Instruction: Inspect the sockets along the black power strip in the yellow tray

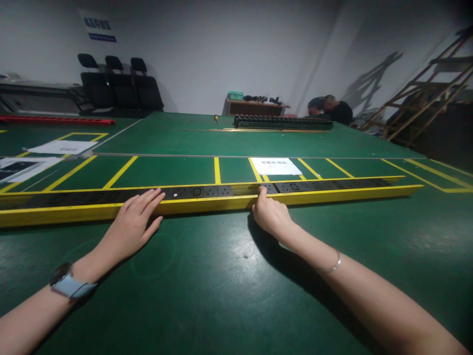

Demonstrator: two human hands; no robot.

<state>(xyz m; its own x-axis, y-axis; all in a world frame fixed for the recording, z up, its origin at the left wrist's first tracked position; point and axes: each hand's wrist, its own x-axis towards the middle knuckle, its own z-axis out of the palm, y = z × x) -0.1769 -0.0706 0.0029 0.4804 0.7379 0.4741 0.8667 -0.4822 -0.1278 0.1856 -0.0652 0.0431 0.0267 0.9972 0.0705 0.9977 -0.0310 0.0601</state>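
A long yellow channel (207,205) lies across the green table, its two raised walls running left to right. Black socket modules (210,191) sit in a row inside it, with a bare gap (242,190) between two groups. My left hand (135,217) rests open on the near wall, fingers outstretched over the modules, thumb apart. At the right end of the gap, my right hand (271,213) reaches over the near wall. One finger points into the channel and touches the edge of a socket module (270,188); the others are curled in, with nothing seen in them.
Behind the channel lie a white paper sign (276,166) and yellow tape lines (217,170). Farther back are a screwdriver (216,119) and a long black rack-like strip (283,122). A red channel (59,120) lies at left. A person (342,113) is beyond the table, near a wooden ladder (424,91).
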